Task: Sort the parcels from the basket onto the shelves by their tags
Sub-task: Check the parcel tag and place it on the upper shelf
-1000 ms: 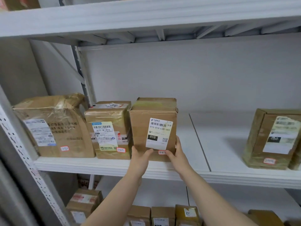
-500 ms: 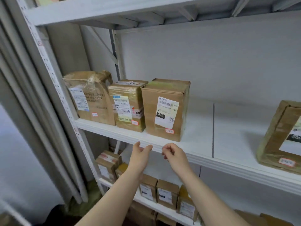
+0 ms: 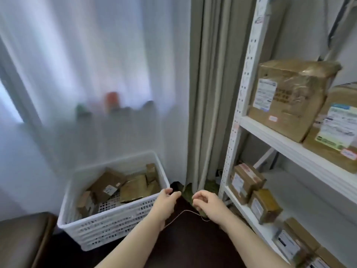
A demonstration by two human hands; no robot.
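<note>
White plastic basket (image 3: 108, 229) sits on the floor at lower left and holds a loose heap of brown cardboard parcels (image 3: 133, 187), five or six at least. I judge the sorting partway done, with a fair load left. Shelves (image 3: 280, 147) on your right already carry stock. On the upper level a large taped parcel (image 3: 289, 97) stands with a second parcel (image 3: 336, 132) just beside it. Smaller boxes (image 3: 247, 180) are on the level below, with more at the bottom edge of view. Your left grip (image 3: 166, 202) hangs over the basket's near corner and your right grip (image 3: 204, 204) is just beside it. Both are loosely curled and hold nothing. A thin cord (image 3: 185, 211) loops between your wrists. Most parcels carry white shipping labels, and small pink tags (image 3: 273, 118) sit low on the shelved fronts. All writing is too blurred to read, and no brand is legible. You will likely need a tag in clear view before the next placement.
</note>
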